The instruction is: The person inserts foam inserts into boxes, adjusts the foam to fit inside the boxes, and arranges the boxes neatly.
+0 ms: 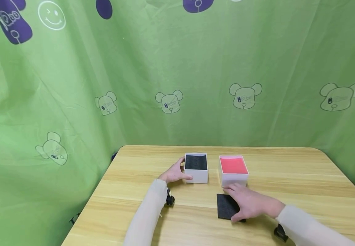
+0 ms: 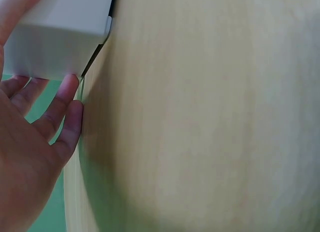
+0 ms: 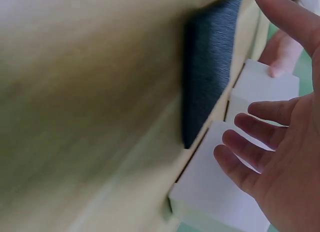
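Observation:
A white box with a black piece inside [image 1: 196, 162] stands towards the far side of the table. My left hand [image 1: 175, 172] holds it at its left side, thumb on the front face; in the left wrist view several fingertips [image 2: 66, 87] lie along the white box wall [image 2: 55, 47]. Nearer to me lies a flat black square [image 1: 226, 207], partly hidden under my right hand [image 1: 247, 201]. That hand hovers with its fingers spread, thumb over the near edge of the square. The right wrist view shows the black square [image 3: 209, 67] apart from the fingers.
To the right of the held box is a second white box with a red piece inside [image 1: 234, 166], just beyond my right fingertips. Both boxes stand on a wooden table [image 1: 303, 184]. A green curtain [image 1: 208, 61] with bear-head prints hangs behind it and along the sides.

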